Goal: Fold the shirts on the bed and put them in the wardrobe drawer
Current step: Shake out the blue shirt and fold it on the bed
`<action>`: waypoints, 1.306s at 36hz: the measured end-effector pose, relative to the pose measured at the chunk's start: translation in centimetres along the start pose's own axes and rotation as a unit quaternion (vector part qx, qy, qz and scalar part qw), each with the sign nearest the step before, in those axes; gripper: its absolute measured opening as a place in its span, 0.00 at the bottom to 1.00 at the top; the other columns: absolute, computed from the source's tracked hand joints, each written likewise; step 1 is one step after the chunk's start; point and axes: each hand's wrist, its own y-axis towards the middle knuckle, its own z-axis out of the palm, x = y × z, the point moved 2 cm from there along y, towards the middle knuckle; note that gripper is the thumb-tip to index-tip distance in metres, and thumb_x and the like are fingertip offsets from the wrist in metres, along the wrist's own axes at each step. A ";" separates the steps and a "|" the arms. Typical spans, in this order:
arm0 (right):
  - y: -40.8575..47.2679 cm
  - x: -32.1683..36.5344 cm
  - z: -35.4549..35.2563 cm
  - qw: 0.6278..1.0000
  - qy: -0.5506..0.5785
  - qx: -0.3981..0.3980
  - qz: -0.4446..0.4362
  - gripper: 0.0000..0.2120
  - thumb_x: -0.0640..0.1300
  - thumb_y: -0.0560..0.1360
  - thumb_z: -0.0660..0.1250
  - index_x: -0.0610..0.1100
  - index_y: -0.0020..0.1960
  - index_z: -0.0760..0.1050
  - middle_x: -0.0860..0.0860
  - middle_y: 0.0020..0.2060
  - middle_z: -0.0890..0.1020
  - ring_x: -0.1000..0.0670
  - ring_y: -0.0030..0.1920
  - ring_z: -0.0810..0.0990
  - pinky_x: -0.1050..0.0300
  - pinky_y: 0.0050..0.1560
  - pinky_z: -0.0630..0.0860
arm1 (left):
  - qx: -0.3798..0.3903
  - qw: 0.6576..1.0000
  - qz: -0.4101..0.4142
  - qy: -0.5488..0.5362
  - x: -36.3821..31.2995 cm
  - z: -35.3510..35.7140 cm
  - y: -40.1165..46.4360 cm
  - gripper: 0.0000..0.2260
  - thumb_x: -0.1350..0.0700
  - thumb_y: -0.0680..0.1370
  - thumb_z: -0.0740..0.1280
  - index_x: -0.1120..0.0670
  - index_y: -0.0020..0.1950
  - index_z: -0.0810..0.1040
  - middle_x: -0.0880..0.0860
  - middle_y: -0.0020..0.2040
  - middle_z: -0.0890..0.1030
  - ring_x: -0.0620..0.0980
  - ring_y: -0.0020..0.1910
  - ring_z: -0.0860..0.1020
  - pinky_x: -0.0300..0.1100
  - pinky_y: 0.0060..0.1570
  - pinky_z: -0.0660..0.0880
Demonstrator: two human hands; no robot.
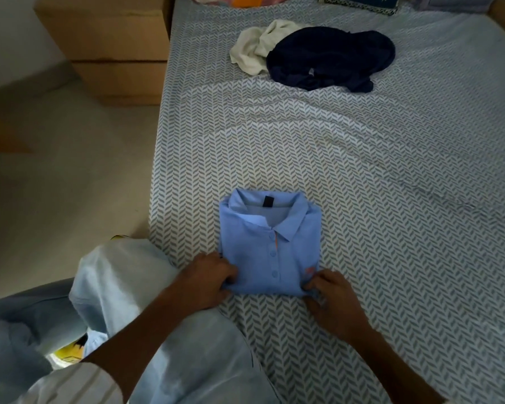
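Both hands grip the near edge of the folded blue polo shirt (270,246): the left hand (204,277) pinches its near-left corner, the right hand (330,298) its near-right corner, fingers curled into the fabric. It lies flat on the patterned bed sheet (391,228), collar away from the hands. Well beyond, a crumpled navy garment (330,58) overlaps a cream one (255,46), perhaps shirts too.

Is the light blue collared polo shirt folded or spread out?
Folded: the light blue polo shirt lies as a compact rectangle, collar on top, both hands gripping its near corners.
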 end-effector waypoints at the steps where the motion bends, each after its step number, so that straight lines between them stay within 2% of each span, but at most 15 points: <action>1: 0.3 0.2 -0.3 1.000 -0.005 0.003 0.003 0.11 0.50 0.66 0.69 0.50 0.47 0.82 0.54 0.48 0.81 0.48 0.44 0.81 0.47 0.42 0.81 | 0.005 1.000 -0.004 0.003 0.0 0.0 0.1 0.07 0.53 0.62 0.70 0.48 0.39 0.79 0.48 0.37 0.80 0.52 0.39 0.80 0.42 0.41 0.73; 7: 5.3 2.5 -2.7 0.999 -0.007 -0.044 0.024 0.09 0.52 0.68 0.66 0.48 0.39 0.81 0.56 0.39 0.81 0.52 0.38 0.79 0.50 0.37 0.79 | -0.023 0.994 -0.076 -0.071 0.5 -1.3 1.2 0.14 0.41 0.69 0.65 0.49 0.41 0.83 0.46 0.38 0.82 0.43 0.38 0.79 0.33 0.42 0.70; 10: 9.3 4.4 -3.0 0.996 0.018 -0.091 0.015 0.08 0.49 0.73 0.68 0.45 0.43 0.81 0.52 0.40 0.82 0.53 0.39 0.79 0.61 0.39 0.76 | -0.110 0.981 -0.131 -0.095 1.1 -2.6 3.0 0.07 0.52 0.73 0.72 0.54 0.39 0.82 0.49 0.36 0.82 0.46 0.36 0.78 0.32 0.37 0.67; 12: 11.8 5.5 -2.6 0.994 0.053 -0.091 0.015 0.10 0.50 0.74 0.72 0.45 0.51 0.81 0.52 0.45 0.82 0.55 0.44 0.78 0.68 0.43 0.72 | -0.155 0.971 -0.147 -0.105 1.3 -3.9 4.2 0.05 0.58 0.74 0.72 0.57 0.39 0.81 0.53 0.36 0.81 0.50 0.37 0.79 0.40 0.38 0.72; 14: 14.0 6.1 -1.8 0.994 0.080 -0.072 0.013 0.17 0.51 0.72 0.75 0.44 0.57 0.79 0.52 0.50 0.81 0.56 0.49 0.78 0.66 0.48 0.73 | -0.192 0.964 -0.139 -0.120 1.6 -5.0 5.3 0.00 0.62 0.73 0.71 0.58 0.43 0.82 0.55 0.40 0.82 0.54 0.40 0.81 0.45 0.42 0.77; 16: 15.6 6.9 -0.9 0.996 0.072 -0.049 -0.003 0.19 0.49 0.70 0.76 0.44 0.58 0.78 0.52 0.50 0.81 0.55 0.49 0.78 0.62 0.48 0.75 | -0.216 0.960 -0.126 -0.124 2.2 -5.7 6.4 0.06 0.63 0.72 0.71 0.59 0.48 0.83 0.57 0.45 0.82 0.57 0.44 0.81 0.46 0.46 0.78; 20: 15.9 8.2 0.9 0.997 0.006 -0.034 -0.063 0.05 0.40 0.71 0.71 0.47 0.44 0.77 0.55 0.36 0.77 0.54 0.38 0.74 0.52 0.41 0.76 | -0.168 0.980 -0.074 -0.074 2.6 -5.0 7.8 0.15 0.58 0.68 0.68 0.57 0.54 0.81 0.57 0.51 0.80 0.58 0.51 0.80 0.50 0.48 0.80; 23: 14.6 8.0 2.4 0.995 -0.062 -0.002 -0.081 0.02 0.45 0.69 0.66 0.51 0.39 0.74 0.54 0.32 0.75 0.52 0.34 0.70 0.49 0.37 0.73 | -0.128 0.991 -0.030 -0.030 2.5 -3.7 8.3 0.12 0.55 0.71 0.64 0.55 0.50 0.83 0.55 0.49 0.81 0.58 0.51 0.80 0.51 0.51 0.80; 26: 13.3 7.8 2.7 0.991 -0.081 0.008 -0.103 0.02 0.49 0.67 0.66 0.52 0.37 0.75 0.55 0.31 0.75 0.52 0.33 0.67 0.54 0.34 0.66 | -0.099 0.994 0.029 -0.037 2.4 -3.0 8.1 0.12 0.56 0.70 0.61 0.57 0.42 0.84 0.55 0.42 0.82 0.51 0.44 0.80 0.42 0.47 0.79; 33: 15.6 8.4 1.3 0.996 0.017 -0.084 0.006 0.12 0.50 0.76 0.68 0.47 0.35 0.77 0.53 0.32 0.79 0.55 0.34 0.75 0.53 0.41 0.77 | -0.208 0.974 -0.029 -0.080 3.2 -4.5 8.8 0.16 0.57 0.73 0.56 0.60 0.46 0.84 0.57 0.45 0.84 0.59 0.45 0.83 0.46 0.48 0.79; 35: 16.4 8.5 1.1 0.996 0.020 -0.074 0.051 0.10 0.53 0.75 0.71 0.45 0.45 0.81 0.53 0.36 0.82 0.56 0.38 0.78 0.57 0.42 0.78 | -0.191 0.977 -0.011 -0.091 3.3 -5.1 9.7 0.18 0.58 0.72 0.55 0.62 0.50 0.83 0.59 0.48 0.83 0.59 0.47 0.82 0.44 0.50 0.77; 37: 16.9 8.6 1.4 0.995 -0.008 -0.014 0.096 0.18 0.60 0.75 0.69 0.45 0.52 0.80 0.54 0.35 0.81 0.54 0.38 0.79 0.56 0.41 0.78 | -0.116 0.987 -0.013 -0.108 3.2 -5.6 10.8 0.21 0.56 0.74 0.56 0.63 0.59 0.80 0.60 0.56 0.81 0.56 0.54 0.80 0.42 0.55 0.74; 41: 16.9 9.1 1.8 0.986 -0.068 0.042 0.148 0.15 0.63 0.76 0.64 0.53 0.41 0.78 0.55 0.31 0.79 0.54 0.36 0.77 0.48 0.41 0.79 | 0.082 0.994 -0.039 -0.062 3.0 -6.1 12.8 0.17 0.57 0.79 0.67 0.57 0.68 0.77 0.57 0.66 0.76 0.55 0.63 0.76 0.40 0.60 0.69; 44: 16.6 9.3 1.7 0.981 -0.101 0.048 0.159 0.18 0.59 0.77 0.63 0.53 0.32 0.70 0.54 0.28 0.77 0.50 0.38 0.78 0.47 0.45 0.76 | 0.083 0.996 -0.026 -0.018 3.5 -6.5 13.4 0.13 0.61 0.77 0.67 0.57 0.61 0.80 0.57 0.59 0.78 0.57 0.58 0.78 0.46 0.57 0.73; 47: 16.1 9.6 1.3 0.978 -0.116 0.054 0.162 0.17 0.56 0.75 0.64 0.51 0.32 0.67 0.55 0.27 0.74 0.50 0.39 0.75 0.51 0.46 0.68 | 0.042 0.998 -0.044 0.000 4.4 -7.0 13.7 0.12 0.65 0.75 0.65 0.57 0.56 0.81 0.58 0.53 0.76 0.57 0.52 0.77 0.46 0.50 0.71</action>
